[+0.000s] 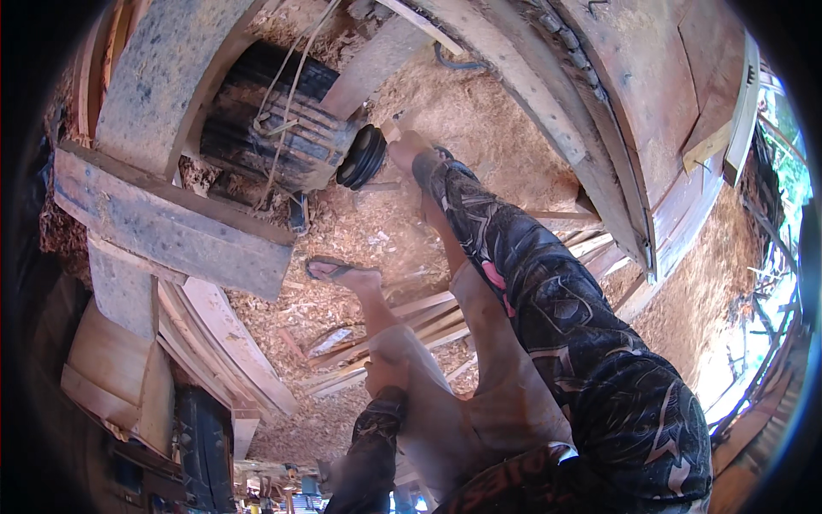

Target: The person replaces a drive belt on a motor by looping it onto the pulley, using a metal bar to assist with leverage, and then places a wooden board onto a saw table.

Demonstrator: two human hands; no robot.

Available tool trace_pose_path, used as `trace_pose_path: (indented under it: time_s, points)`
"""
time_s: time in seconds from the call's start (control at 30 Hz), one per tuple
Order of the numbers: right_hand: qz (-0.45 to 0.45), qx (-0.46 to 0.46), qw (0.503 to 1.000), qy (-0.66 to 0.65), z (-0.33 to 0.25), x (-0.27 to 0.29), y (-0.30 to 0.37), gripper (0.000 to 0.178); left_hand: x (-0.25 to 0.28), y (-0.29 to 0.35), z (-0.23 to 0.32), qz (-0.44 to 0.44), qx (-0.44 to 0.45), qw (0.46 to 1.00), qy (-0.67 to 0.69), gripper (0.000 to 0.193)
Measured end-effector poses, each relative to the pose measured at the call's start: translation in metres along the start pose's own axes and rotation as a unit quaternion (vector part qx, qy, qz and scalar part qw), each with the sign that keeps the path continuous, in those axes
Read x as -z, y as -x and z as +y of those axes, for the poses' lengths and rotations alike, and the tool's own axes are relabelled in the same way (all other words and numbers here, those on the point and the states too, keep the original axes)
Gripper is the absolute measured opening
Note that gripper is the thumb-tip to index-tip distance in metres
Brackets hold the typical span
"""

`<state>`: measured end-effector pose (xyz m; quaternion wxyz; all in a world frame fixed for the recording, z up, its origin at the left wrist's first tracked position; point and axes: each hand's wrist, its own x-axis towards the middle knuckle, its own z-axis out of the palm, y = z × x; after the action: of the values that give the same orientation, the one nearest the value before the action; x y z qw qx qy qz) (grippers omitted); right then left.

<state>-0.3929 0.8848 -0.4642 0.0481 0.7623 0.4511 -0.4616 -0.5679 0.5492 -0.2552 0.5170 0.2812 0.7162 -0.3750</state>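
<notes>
Sawdust floor (505,128), pale, loose and flaky. Curved wooden planking (634,94) at far right: broad, smooth-faced boards with rough edges. Weathered beam (171,214) at left, grey, flat, blunt-ended. Finned motor (321,141) far and left of centre: ribbed metal, dusty, roughly cylindrical, long axis running from far left toward near right. Thin rope (292,107) strung over it.

Black pulley (362,158), round and grooved, sits at the motor's right end. It lies left of the right hand (409,147) and a touch nearer, just beside it; contact can't be told. Right is clearly the closer hand: arm stretched far, fingers looking bent, but how far open, or whether gripping anything, can't tell.

Left hand (387,377) is near, well apart from the pulley, resting on the left knee (399,344); fingers partly hidden, so opening and any hold can't be told. Dark flat sandal (321,266) on the left foot.
</notes>
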Motion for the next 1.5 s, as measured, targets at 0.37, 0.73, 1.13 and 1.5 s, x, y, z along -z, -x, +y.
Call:
trace_pose_path:
  time_s: [0.37,0.73,1.13,1.5]
  points:
    - [-0.047,-0.067,0.945,0.315,0.041,0.067,-0.023,0.063,0.0,-0.001,0.005,-0.012,0.029,0.999,0.027,0.079]
    - [0.22,0.146,0.959,-0.1,0.012,0.121,-0.191,0.07,-0.004,0.003,0.028,-0.028,0.022,0.998,0.044,0.075]
    - [0.264,0.045,0.911,-0.313,0.04,0.086,-0.208,0.065,0.004,0.004,-0.001,0.007,0.026,0.998,0.055,0.068]
    - [0.102,0.054,0.887,-0.447,0.073,0.005,0.011,0.027,0.008,-0.009,-0.027,0.039,-0.02,0.998,0.039,0.068]
